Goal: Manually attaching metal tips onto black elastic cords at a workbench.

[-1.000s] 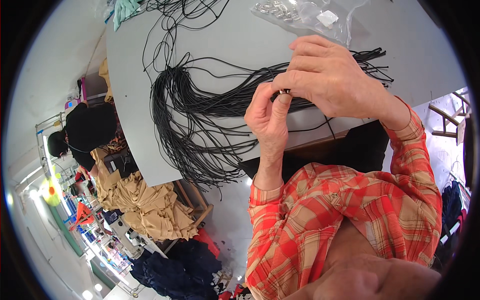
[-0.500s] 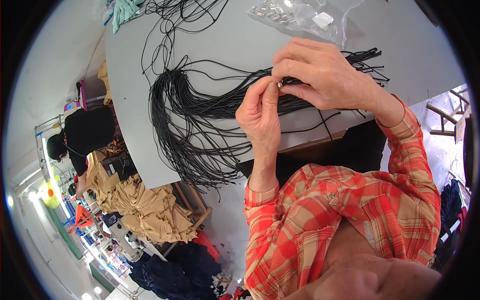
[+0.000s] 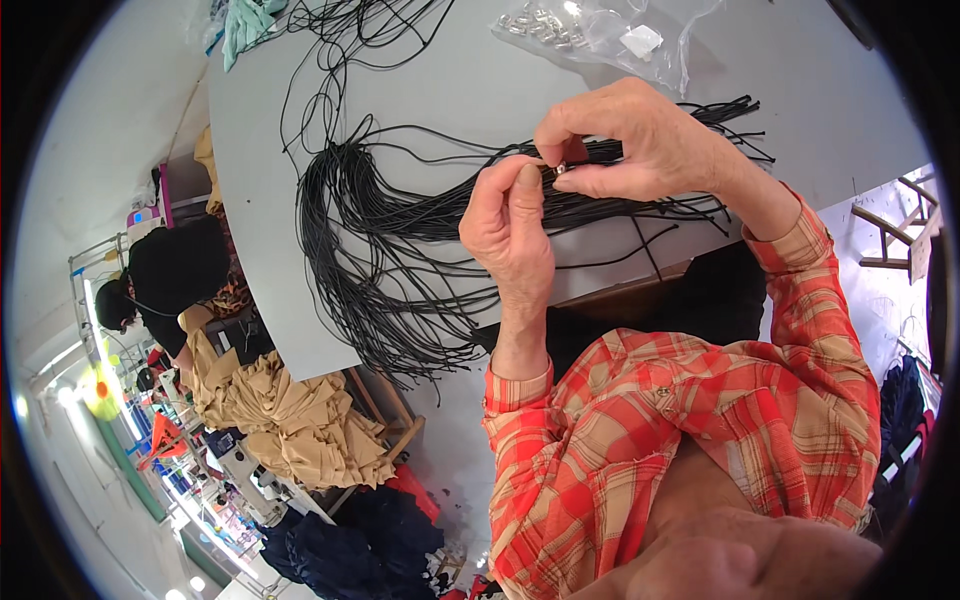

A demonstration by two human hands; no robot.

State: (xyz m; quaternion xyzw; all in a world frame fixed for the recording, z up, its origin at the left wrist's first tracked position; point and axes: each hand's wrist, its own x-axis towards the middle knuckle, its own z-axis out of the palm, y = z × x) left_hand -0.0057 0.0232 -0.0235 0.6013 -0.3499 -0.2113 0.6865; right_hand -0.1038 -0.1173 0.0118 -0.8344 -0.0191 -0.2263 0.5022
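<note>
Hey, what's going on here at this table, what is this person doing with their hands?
A person in a red plaid shirt is working over a grey table. The left hand pinches the end of a black cord, and the right hand holds a small silver metal piece against that end. A big bundle of black cords lies spread across the table beneath the hands. A clear plastic bag of small metal parts sits at the far edge. Another person in black sits off to the left.

Small silver metal clasp [image 3: 561,169] at upper centre of frame, on end of thin black cord [image 3: 520,160] — cord runs left into black cord bundle [image 3: 370,250] splayed across grey table.
</note>
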